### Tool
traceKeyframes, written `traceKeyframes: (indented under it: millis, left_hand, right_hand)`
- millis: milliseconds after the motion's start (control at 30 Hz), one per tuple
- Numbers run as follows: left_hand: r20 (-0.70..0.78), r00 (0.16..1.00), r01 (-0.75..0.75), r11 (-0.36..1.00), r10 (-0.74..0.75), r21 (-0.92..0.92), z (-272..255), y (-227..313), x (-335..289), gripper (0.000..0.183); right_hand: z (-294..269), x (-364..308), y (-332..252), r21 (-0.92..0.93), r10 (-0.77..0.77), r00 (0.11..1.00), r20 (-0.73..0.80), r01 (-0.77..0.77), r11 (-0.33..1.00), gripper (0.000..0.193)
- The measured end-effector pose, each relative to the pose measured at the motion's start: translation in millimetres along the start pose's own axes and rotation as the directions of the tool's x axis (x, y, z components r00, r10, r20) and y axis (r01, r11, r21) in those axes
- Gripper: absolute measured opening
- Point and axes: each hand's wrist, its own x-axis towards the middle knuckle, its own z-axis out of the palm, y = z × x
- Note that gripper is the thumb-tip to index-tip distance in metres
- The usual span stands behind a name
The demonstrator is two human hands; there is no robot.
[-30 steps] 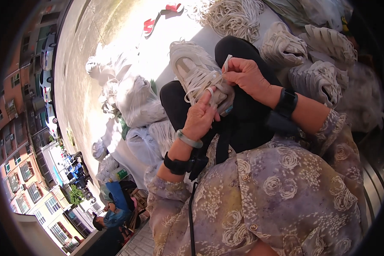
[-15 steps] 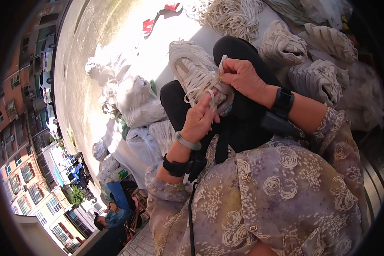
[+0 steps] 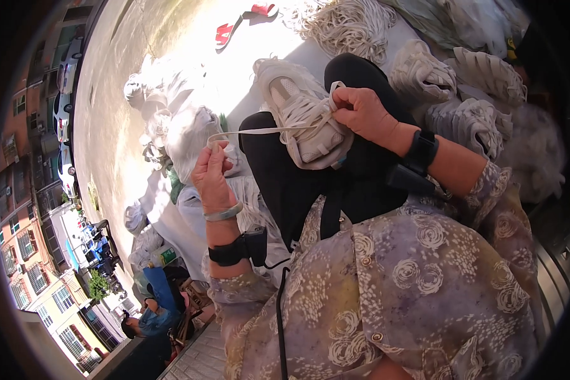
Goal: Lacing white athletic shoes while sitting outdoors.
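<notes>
Head view: white sneaker (image 3: pixel 301 120) resting on the black-trousered knee (image 3: pixel 361 82), centre of the frame, toe toward the top. Right hand (image 3: pixel 364 114) on the shoe's right side, fingers pinched shut on the lacing near the eyelets. Left hand (image 3: pixel 212 174) out to the middle left, fingers closed tight on the end of the flat white lace (image 3: pixel 266 131), stretched taut between both hands. More white sneakers (image 3: pixel 456 88) heaped at upper right, loose laces (image 3: pixel 348 25) bundled at top centre, bagged shoes (image 3: pixel 183 133) on the left.

Possible trouble: pulling too hard, probably yanking the lace uneven or clean out of an eyelet. Shoe only balanced on the knee, so likely to roll off sideways if the right-hand grip loosens.
</notes>
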Motion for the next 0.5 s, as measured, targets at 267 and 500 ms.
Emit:
traceKeyframes:
  millis: [267, 500]
  left_hand:
    - [0.192, 0.952, 0.268, 0.952, -0.238, -0.149, 19, -47, -31, 0.013]
    - [0.229, 0.943, 0.293, 0.929, -0.241, -0.226, 39, -57, -32, 0.006]
  right_hand:
    - [-6, 4, 8, 0.034, 0.193, 0.974, 0.115, -0.198, 0.980, 0.014]
    - [-5, -6, -22, -0.315, 0.173, 0.978, 0.116, -0.129, 0.940, 0.026]
